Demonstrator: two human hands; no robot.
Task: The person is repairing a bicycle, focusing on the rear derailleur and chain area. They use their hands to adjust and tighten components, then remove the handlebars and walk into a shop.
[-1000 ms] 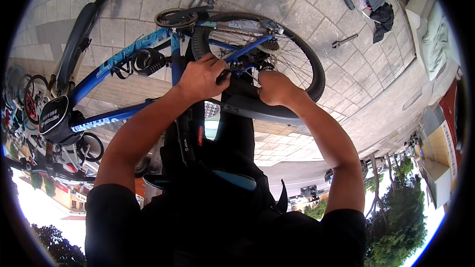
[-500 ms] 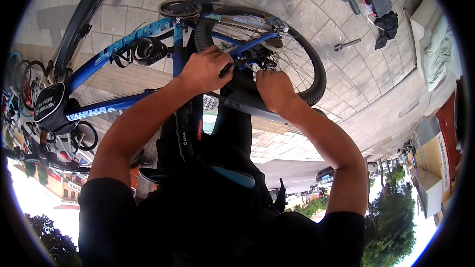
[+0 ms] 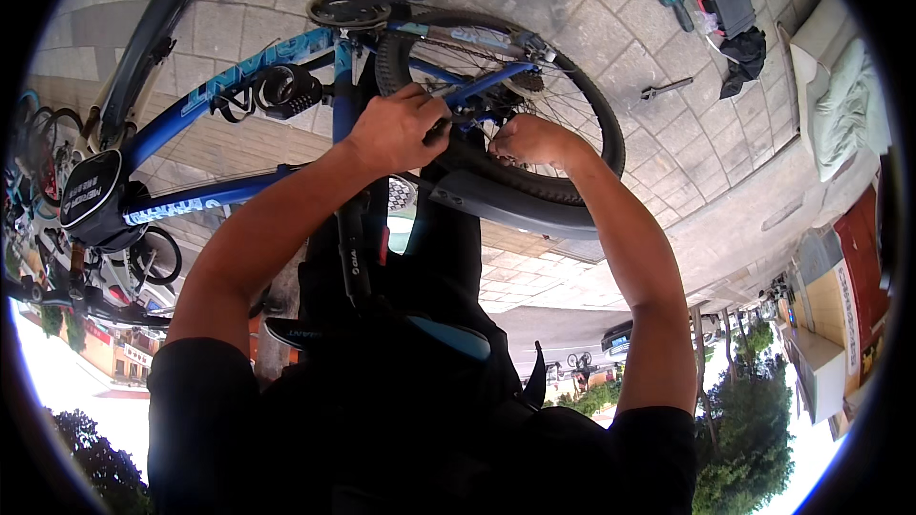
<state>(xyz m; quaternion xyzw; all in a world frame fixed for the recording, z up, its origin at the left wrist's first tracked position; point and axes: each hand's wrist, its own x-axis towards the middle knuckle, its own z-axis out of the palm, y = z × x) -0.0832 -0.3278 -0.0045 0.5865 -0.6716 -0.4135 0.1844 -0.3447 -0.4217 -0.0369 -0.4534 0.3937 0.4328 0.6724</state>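
Here, one blue bicycle (image 3: pixel 343 100) with pale lettering is found beneath the left hand (image 3: pixel 401 131) and right hand (image 3: pixel 537 141); one black-tyred wheel (image 3: pixel 528 83) is seen just beyond them, one wrench (image 3: pixel 666 89) farther right. Both hands are held near each other, fingers curled; whether anything is grasped cannot be told.

- Outdoor roadside pavement (image 3: pixel 572 0), laid with stone slabs
- Road (image 3: pixel 539 327) with a dark car (image 3: pixel 617 337) on it
- Leafy trees (image 3: pixel 749 429) under bright sky (image 3: pixel 78 396)
- Building fronts (image 3: pixel 116 355) beyond
- Several bicycles (image 3: pixel 48 160) at left
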